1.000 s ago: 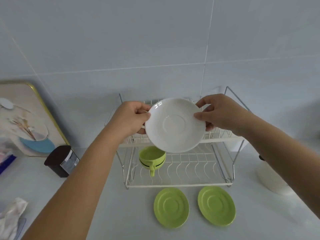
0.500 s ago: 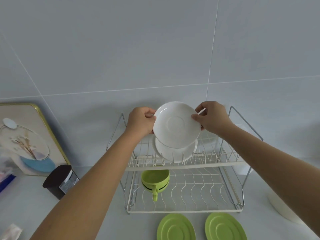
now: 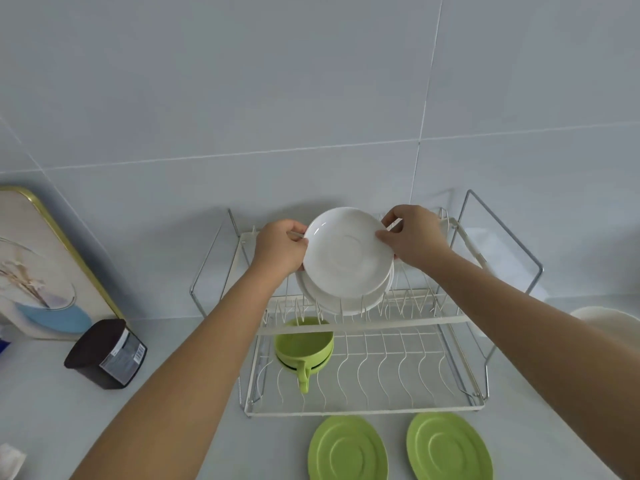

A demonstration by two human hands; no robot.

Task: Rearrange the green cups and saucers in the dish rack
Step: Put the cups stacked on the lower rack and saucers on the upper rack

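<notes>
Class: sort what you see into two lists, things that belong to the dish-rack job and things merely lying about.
Belonging: dish rack, stacked green cups, two green saucers, white saucer held by left hand and right hand.
Lying about: dark canister, framed picture.

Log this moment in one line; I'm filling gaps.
left hand + right hand: grip round white ceramic saucer | over upper tier, white wire dish rack

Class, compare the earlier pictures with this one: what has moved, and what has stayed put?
Both hands, left and right, carried the white saucer away from the person to the rack's upper tier, in front of another white saucer. They still hold it. The green cups and green saucers have not moved.
</notes>
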